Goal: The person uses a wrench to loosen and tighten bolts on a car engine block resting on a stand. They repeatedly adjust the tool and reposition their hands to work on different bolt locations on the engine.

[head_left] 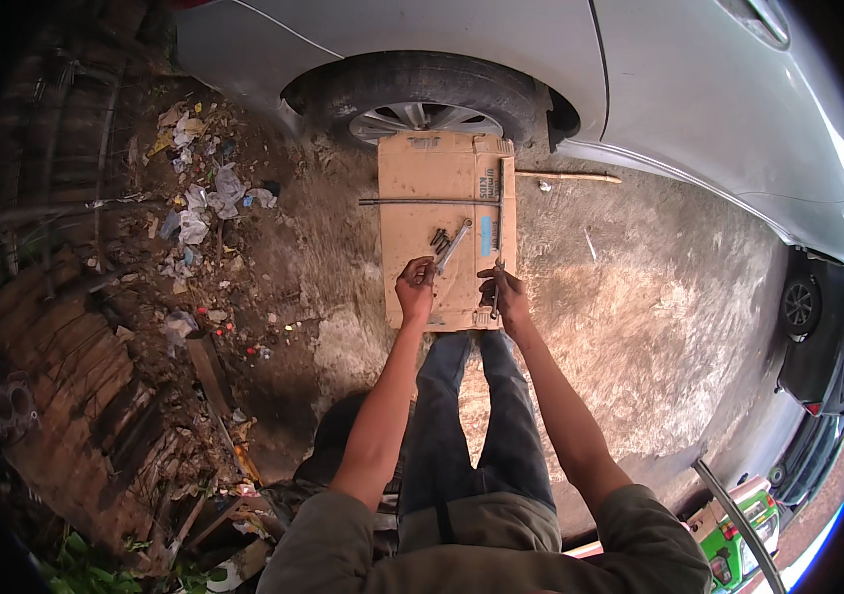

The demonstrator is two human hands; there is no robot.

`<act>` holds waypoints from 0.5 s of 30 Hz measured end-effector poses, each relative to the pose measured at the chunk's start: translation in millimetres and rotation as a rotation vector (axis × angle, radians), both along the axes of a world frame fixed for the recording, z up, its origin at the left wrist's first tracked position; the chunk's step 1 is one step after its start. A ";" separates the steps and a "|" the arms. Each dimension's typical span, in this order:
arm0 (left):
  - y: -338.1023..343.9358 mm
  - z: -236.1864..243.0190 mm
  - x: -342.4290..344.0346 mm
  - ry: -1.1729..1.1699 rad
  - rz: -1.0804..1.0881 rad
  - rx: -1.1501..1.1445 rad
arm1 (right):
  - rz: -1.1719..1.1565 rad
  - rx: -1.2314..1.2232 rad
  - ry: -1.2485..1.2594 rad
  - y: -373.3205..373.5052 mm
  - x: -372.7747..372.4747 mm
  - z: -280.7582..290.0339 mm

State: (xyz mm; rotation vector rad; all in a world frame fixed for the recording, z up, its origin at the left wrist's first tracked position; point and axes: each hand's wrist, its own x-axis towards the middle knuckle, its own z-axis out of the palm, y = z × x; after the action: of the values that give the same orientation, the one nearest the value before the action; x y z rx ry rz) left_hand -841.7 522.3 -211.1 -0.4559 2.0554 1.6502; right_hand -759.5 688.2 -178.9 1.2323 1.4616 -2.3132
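Note:
A flattened cardboard sheet lies on the ground in front of a car's wheel. My left hand grips the lower end of a metal wrench that points up and right over the cardboard. My right hand is closed on a thin metal tool at the sheet's right side. A few small dark sockets sit beside the wrench. A long cross-shaped wheel brace lies across the upper cardboard.
A silver car fills the top and right. Litter and paper scraps lie to the left, with wooden planks and debris lower left. A wooden stick lies near the car sill. Another vehicle stands at the right edge.

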 end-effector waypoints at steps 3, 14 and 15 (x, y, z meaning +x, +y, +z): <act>-9.2 40.9 21.9 -0.052 -0.032 0.106 | 0.008 0.020 0.054 2.4 3.3 38.0; -11.5 230.8 137.2 -0.059 -0.216 0.279 | 0.215 0.134 0.348 8.3 67.2 214.9; -10.6 240.7 152.9 -0.024 -0.208 0.273 | 0.223 0.120 0.359 7.7 78.6 225.3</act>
State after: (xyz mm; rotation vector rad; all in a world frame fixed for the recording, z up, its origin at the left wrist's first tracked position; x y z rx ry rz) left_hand -688.7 511.8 29.6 -0.1627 1.7580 1.7521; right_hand -680.9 695.9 46.3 0.6521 1.7675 -2.4066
